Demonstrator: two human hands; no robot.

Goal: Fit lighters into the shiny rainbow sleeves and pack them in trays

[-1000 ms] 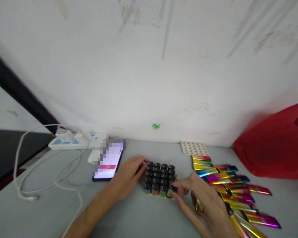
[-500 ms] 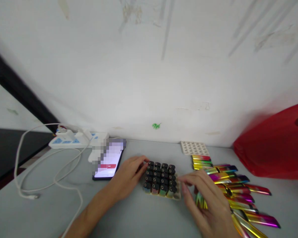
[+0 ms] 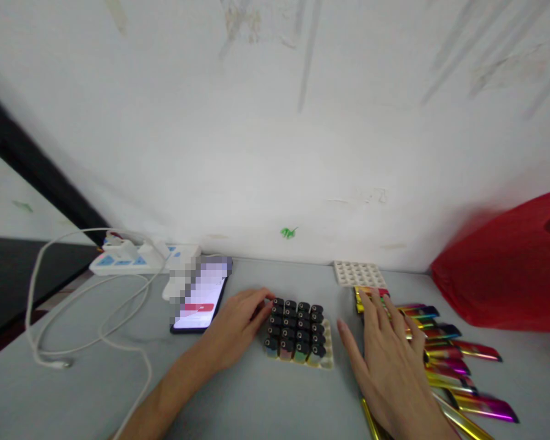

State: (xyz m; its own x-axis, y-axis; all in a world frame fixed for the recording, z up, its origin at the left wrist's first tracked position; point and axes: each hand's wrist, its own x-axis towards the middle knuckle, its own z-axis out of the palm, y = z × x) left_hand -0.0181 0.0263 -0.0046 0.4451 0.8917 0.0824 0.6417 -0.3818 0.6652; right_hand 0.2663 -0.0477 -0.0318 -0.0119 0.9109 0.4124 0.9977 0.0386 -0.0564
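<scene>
A cream tray (image 3: 329, 357) on the grey table holds rows of small black-capped pieces (image 3: 296, 329), with one column at its right side bare. My left hand (image 3: 235, 330) rests at the tray's left edge, fingers curled against it. My right hand (image 3: 387, 360) lies flat with fingers stretched out over a heap of shiny rainbow-coloured metal sleeves (image 3: 444, 354) to the right of the tray, and holds nothing that I can see.
A second cream tray (image 3: 358, 273) sits by the wall. A lit phone (image 3: 198, 299) lies left of my left hand, with a white power strip (image 3: 137, 258) and looping white cable (image 3: 87, 318) beyond. A red plastic bag (image 3: 508, 269) fills the right.
My right hand left the tray's lower right corner, moved right and spread flat over the sleeves. My left hand stayed put.
</scene>
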